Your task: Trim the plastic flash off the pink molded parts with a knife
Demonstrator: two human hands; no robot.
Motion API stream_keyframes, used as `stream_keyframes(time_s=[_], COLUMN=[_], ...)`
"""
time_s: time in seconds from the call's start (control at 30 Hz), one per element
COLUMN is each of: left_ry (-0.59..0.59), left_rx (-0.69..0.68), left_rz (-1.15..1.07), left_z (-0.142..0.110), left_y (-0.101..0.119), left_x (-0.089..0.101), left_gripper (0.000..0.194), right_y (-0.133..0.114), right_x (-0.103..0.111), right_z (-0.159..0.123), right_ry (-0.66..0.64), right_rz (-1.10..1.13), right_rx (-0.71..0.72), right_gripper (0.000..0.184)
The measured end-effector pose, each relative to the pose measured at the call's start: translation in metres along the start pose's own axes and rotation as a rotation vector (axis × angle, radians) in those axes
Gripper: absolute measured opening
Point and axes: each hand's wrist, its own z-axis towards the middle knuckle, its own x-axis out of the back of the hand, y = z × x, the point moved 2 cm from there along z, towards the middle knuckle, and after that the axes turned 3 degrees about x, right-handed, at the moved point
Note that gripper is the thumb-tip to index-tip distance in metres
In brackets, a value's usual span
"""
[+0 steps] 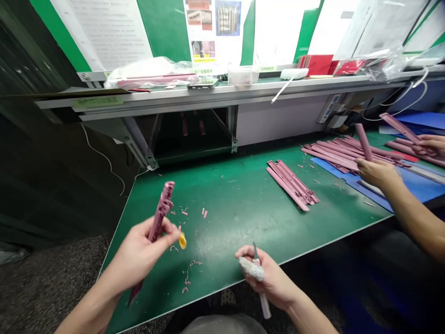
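My left hand [141, 253] is closed around a long mauve plastic strip [162, 206] with hook-like shapes along its upper part. The strip stands tilted, and its lower end shows below my wrist. At the tips of my thumb and forefinger is a small yellow piece [182, 240]; I cannot tell what it is. My right hand [269, 280], low over the table's front edge, grips a knife [264, 304] with a pale handle and a narrow dark blade pointing up. A whitish, crinkled wrapping [251, 269] covers its thumb. Mauve shavings [187, 277] lie between my hands.
Several mauve strips [291, 185] lie together on the green table [229, 195]. More strips [339, 153] are heaped on a blue sheet [368, 190] at the right. Two hands of other people [380, 176] hold strips there. A metal shelf [167, 96] crosses the back.
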Motion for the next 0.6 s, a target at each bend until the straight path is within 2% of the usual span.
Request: stream_keyframes(time_s=[0.07,0.1,0.17,0.23,0.33,0.43,0.47,0.53,0.6], left_ry=[-0.25,-0.322,-0.374,-0.377,-0.432,-0.568,-0.59,-0.605,-0.564], left_rx=[0.073,0.101,0.122,0.114,0.078,0.215,0.392,0.549,0.713], left_rz=[-0.126,-0.175,-0.233,-0.263,-0.232,-0.285,-0.402,-0.459,-0.521], left_z=[-0.021,-0.033,-0.056,-0.076,-0.101,-0.126,-0.136,-0.158,-0.179], left_y=[-0.01,-0.015,-0.025,-0.035,-0.063,-0.121,-0.148,-0.2,-0.248], left_x=[-0.015,-0.026,-0.048,-0.063,-0.068,-0.06,-0.058,-0.053,-0.05], left_gripper=[0.02,0.018,0.017,0.017,0.016,0.017,0.017,0.019,0.021], right_y=[0.012,0.02,0.037,0.055,0.076,0.089,0.093,0.1,0.108], right_x=[-0.007,-0.017,-0.043,-0.067,-0.077,-0.053,-0.039,-0.011,0.015], right_z=[-0.013,-0.018,-0.025,-0.032,-0.05,-0.083,-0.095,-0.113,-0.116], right_ry=[0.04,0.041,0.046,0.102,0.234,0.406,0.48,0.601,0.628], right_rz=[-0.02,-0.019,-0.003,0.013,-0.019,-0.162,-0.215,-0.277,-0.274], right_rx=[0.047,0.065,0.093,0.089,0.081,0.105,0.104,0.087,0.075], right_gripper=[0.044,0.051,0.056,0.046,0.039,0.041,0.042,0.048,0.059])
